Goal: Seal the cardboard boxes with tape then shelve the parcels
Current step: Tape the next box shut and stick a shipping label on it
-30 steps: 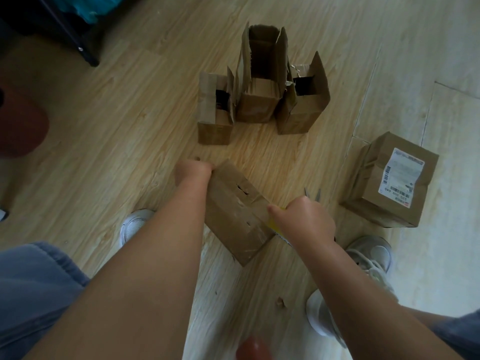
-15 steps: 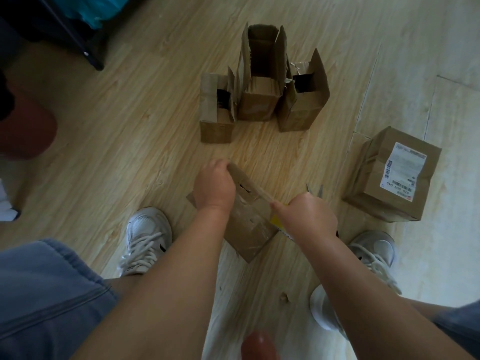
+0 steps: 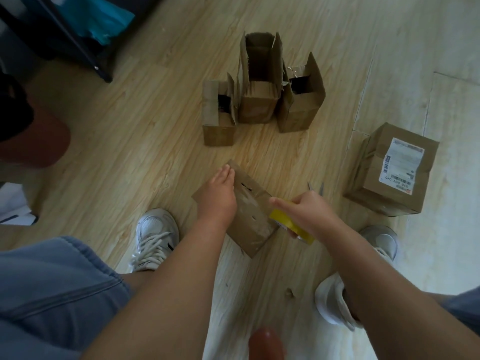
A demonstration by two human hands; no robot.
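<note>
Flooring [image 3: 130, 141] of pale planks is bearing a box [image 3: 253, 224]; the flat-fingered left hand [image 3: 218, 196] is pressing it, the right hand [image 3: 309, 211] gripping yellow tape [image 3: 288, 226].

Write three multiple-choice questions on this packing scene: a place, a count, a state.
1. Where is the labelled box?
A. on a chair
B. right of the right hand, which holds the tape roll
C. on a shelf

2. How many open boxes stand in the far row?
A. two
B. three
C. five

3. What is the left hand doing?
A. gripping a knife
B. hanging idle
C. resting flat on the near box

Answers: 1 B, it stands past that hand, near the view's right edge; 2 B, three show raised flaps; 3 C, its fingers lie straight on the cardboard.
</note>
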